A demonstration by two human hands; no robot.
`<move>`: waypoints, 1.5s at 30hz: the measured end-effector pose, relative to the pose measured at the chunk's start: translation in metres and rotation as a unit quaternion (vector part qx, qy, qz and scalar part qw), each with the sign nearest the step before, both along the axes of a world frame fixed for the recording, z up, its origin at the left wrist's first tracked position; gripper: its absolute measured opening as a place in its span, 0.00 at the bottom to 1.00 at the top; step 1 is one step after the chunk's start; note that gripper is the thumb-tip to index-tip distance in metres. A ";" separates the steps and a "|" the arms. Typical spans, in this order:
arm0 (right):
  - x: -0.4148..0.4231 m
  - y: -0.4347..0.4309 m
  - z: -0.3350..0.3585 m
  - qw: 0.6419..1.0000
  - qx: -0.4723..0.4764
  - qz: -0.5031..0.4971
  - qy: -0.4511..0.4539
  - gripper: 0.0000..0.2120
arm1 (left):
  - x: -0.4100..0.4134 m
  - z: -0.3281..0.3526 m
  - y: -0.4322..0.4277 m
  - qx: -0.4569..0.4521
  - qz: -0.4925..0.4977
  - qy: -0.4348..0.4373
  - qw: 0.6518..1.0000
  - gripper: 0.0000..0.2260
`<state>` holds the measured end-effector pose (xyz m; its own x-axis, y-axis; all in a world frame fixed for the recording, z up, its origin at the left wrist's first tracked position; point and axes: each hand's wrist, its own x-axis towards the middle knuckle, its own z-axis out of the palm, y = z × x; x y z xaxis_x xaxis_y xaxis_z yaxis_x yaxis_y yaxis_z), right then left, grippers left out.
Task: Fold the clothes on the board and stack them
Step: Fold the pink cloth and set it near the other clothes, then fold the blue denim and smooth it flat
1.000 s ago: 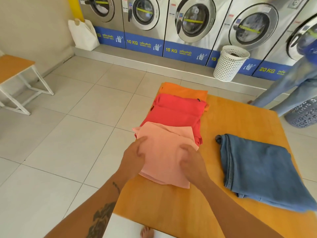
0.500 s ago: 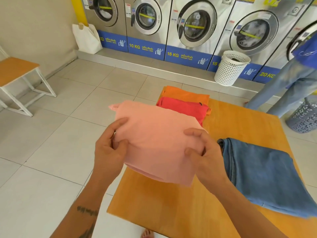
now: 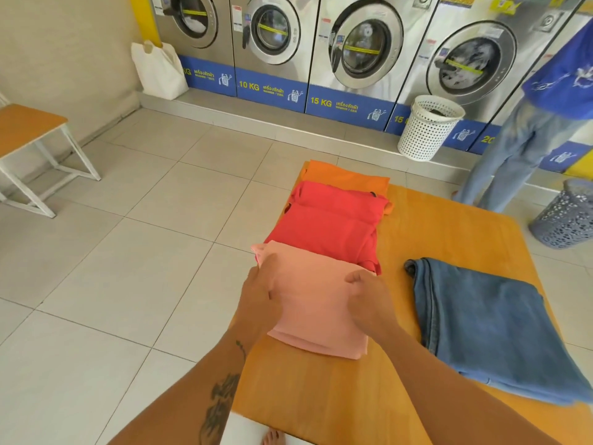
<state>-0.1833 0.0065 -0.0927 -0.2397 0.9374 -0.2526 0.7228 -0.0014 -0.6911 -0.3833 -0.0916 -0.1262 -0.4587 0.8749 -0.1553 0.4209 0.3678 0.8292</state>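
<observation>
A folded pink garment lies on the orange wooden board, its far edge overlapping a folded red garment. Behind the red one lies a folded orange garment. My left hand grips the pink garment's left edge, thumb on top. My right hand holds its right side, fingers curled on the cloth. Folded blue jeans lie on the board to the right, apart from the row.
Washing machines line the far wall. A white basket and a grey basket stand on the floor. A person in jeans stands at the far right. A bench is at the left, with a white bag near the wall.
Half a second ago I held the pink garment lifted in the air in both hands. Now it lies flat on the board again, partly on the red garment.
</observation>
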 end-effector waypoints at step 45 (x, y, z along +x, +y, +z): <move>0.333 0.054 0.012 0.980 -0.057 -0.146 -0.126 0.33 | 0.282 0.025 0.118 -0.051 -0.193 0.130 0.971 0.27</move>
